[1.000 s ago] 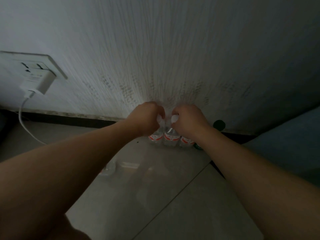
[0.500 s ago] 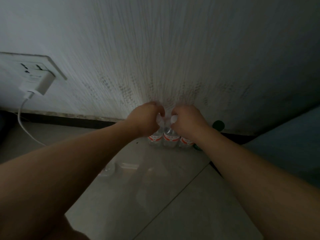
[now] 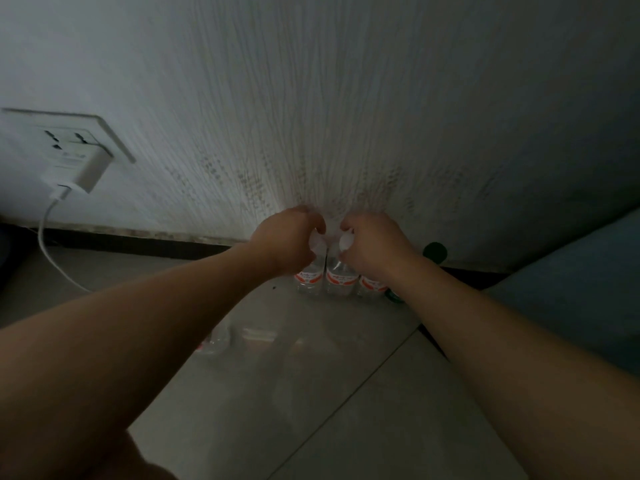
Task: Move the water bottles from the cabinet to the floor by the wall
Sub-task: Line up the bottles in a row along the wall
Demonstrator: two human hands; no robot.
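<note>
Three clear water bottles with red and white labels stand in a row on the tiled floor against the wall: a left bottle (image 3: 307, 281), a middle bottle (image 3: 341, 279) and a right bottle (image 3: 371, 284). My left hand (image 3: 287, 241) is curled around the white-capped top of the left bottle. Beside it, my right hand (image 3: 372, 244) is curled around the top of the middle bottle. The right bottle is partly hidden under my right wrist. The cabinet is out of view.
A dark green-capped bottle (image 3: 434, 251) stands at the wall just right of the row. A white charger (image 3: 78, 168) sits in a wall socket at the left, its cable (image 3: 46, 233) hanging to the floor. A blue surface (image 3: 571, 289) fills the right side.
</note>
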